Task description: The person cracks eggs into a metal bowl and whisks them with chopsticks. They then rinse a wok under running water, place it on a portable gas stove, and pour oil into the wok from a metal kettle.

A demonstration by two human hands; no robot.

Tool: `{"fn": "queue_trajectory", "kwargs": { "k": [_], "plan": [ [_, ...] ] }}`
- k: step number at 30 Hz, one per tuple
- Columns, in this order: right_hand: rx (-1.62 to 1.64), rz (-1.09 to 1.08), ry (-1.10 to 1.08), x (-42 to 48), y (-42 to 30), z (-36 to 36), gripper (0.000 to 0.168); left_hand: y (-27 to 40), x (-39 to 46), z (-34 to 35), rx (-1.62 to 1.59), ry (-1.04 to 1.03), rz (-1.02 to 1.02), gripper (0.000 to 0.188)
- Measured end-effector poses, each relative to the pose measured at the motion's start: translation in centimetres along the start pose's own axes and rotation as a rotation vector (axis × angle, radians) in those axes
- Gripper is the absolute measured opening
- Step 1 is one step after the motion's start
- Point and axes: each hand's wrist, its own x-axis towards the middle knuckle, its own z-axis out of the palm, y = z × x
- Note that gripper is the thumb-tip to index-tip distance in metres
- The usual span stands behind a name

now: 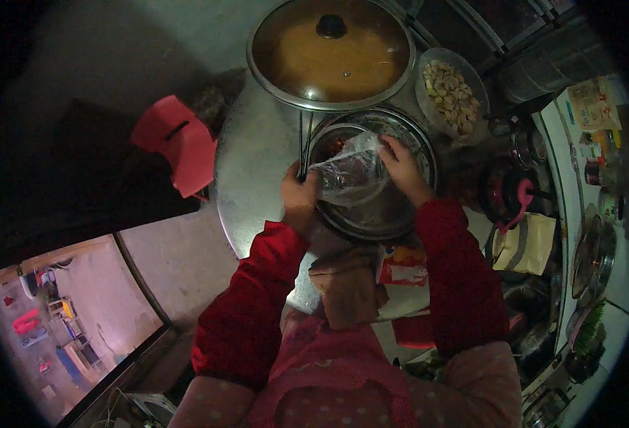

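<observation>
A sheet of clear plastic film or a thin bag (354,155) stretches between my hands over a round bowl (346,202). My left hand (299,197) grips the film's left edge, and a pair of dark chopsticks (303,136) points away from it towards the far pot. At the film's right end, my right hand (401,167) pinches it between thumb and fingers. Something dark reddish shows at the bowl's far left, while the film blurs the rest of the contents. Under the bowl lies a wide round metal tray (429,160).
Beyond the tray stands a large pan with a glass lid (293,59). A bowl of pale chopped pieces (452,99) is at the far right. A brown cloth (346,289) and a red printed packet (404,265) lie nearer me. A red plastic chair (178,144) stands left of the metal table (250,176).
</observation>
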Motion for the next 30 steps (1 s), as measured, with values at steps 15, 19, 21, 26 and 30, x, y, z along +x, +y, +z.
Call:
{"fn": "queue_trajectory", "kwargs": {
  "k": [15,19,21,26,30],
  "plan": [
    [-0.243,-0.061,0.081,-4.5,1.0,-0.9,0.032,-3.1,-7.0,-0.2,0.004,-0.133,-0.034,0.029],
    [-0.181,-0.022,-0.012,-7.2,2.0,-1.2,0.034,-2.9,-10.6,-0.5,0.164,-0.15,0.005,0.034],
    [-0.158,0.021,-0.012,-8.0,2.4,-1.1,0.035,-3.2,-10.9,-0.7,0.207,-0.17,-0.015,0.034],
    [-0.11,-0.008,0.106,-6.1,4.3,-0.4,0.037,-4.2,-7.5,-0.4,0.094,-0.116,-0.148,0.026],
    [0.128,-0.052,0.131,-3.5,3.4,0.3,0.035,-0.5,-4.6,0.1,-0.238,0.02,-0.037,0.032]
  ]
}}
